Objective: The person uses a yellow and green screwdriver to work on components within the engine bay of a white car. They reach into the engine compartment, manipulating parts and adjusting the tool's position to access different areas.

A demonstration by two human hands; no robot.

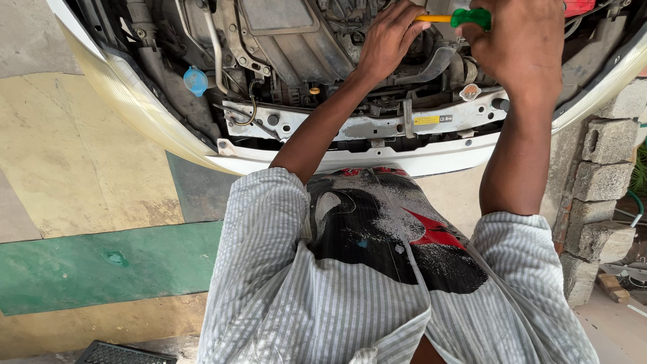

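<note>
green plastic marks the handle of the screwdriver (470, 17), and the right hand (522, 44) is wrapped around it, the grip closed on the handle so that only its near end shows past the fingers. from there a yellow length of the tool runs out level toward the left hand (391, 37), so the long axis lies across the view, side to side, over the engine bay (296, 40). the left hand meets that yellow end with its fingers curled down on it; the fingertips are tucked under, so i cannot tell whether they pinch the tool or only steady it. the right hand is the one that carries the tool, the left lies just beside it, both high in the open front of the car.

the screwdriver looks short and clean, bright against dusty grey metal. below the hands runs a pale cross rail (364, 125) with bolts and a small yellow label, then the white bumper (404, 162). well off to the left sits a blue cap (195, 81). concrete blocks (603, 162) stand at the right.
</note>
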